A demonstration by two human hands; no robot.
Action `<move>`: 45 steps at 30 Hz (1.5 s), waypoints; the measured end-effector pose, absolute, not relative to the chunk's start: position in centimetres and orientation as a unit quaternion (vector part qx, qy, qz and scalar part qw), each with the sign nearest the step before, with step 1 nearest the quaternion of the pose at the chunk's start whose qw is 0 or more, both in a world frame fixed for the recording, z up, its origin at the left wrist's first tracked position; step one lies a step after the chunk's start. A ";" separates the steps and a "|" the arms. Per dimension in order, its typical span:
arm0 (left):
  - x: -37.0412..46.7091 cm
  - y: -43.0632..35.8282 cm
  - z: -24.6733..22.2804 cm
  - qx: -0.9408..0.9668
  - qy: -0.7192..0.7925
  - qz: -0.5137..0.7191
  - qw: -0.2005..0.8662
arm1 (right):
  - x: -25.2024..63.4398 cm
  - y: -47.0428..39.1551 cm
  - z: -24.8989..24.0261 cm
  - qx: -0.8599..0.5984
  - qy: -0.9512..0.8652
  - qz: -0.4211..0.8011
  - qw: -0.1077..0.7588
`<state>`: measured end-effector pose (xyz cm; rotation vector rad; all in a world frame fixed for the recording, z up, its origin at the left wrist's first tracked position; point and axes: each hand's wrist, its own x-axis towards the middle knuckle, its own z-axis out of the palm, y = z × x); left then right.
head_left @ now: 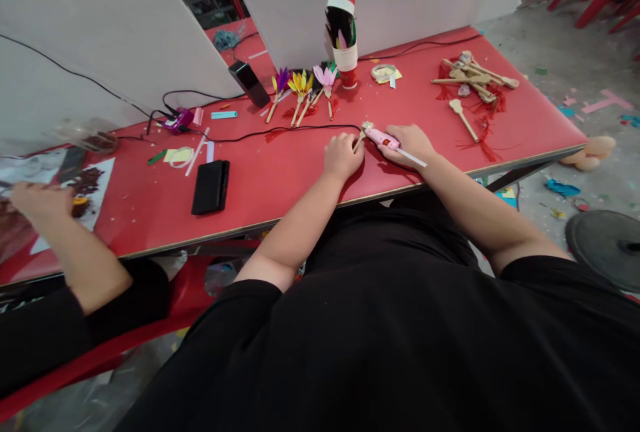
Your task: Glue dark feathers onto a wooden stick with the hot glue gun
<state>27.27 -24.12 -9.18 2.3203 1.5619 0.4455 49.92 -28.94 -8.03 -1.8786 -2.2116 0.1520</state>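
Note:
My right hand point(414, 144) is closed around a pink hot glue gun point(380, 138), with a white glue stick point(412, 157) jutting from its back end. Its nozzle points left, at the flared head of a small wooden stick point(359, 141). That stick is pinched in the fingers of my left hand point(343, 156); whether nozzle and stick touch, I cannot tell. Behind my hands lie purple, yellow point(301, 84) and pink point(325, 80) feather pieces on wooden handles. To the right, a pile of similar wooden sticks point(473, 79) with red tassels rests on the table, one stick point(464, 120) apart.
Stacked paper cups point(345, 59) with feathers stand at the back of the red table point(280, 179). A black wallet-like case point(211, 187), a black box point(249, 83), a purple power adapter point(179, 121) and tape rolls point(384, 73) lie around. At left, another person's hand point(43, 205) works over paper.

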 end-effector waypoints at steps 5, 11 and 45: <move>21.9 -24.8 -8.2 0.793 0.575 0.150 0.132 | 49.7 -28.7 -8.1 -0.642 -0.763 0.024 0.072; 5.0 -25.0 -6.7 0.604 0.781 0.155 -0.022 | 49.7 -28.2 -8.2 -0.636 -0.770 0.009 0.049; 22.0 -22.9 -7.8 0.828 0.527 0.102 0.164 | 49.1 -28.5 -7.7 -0.658 -0.750 0.028 0.061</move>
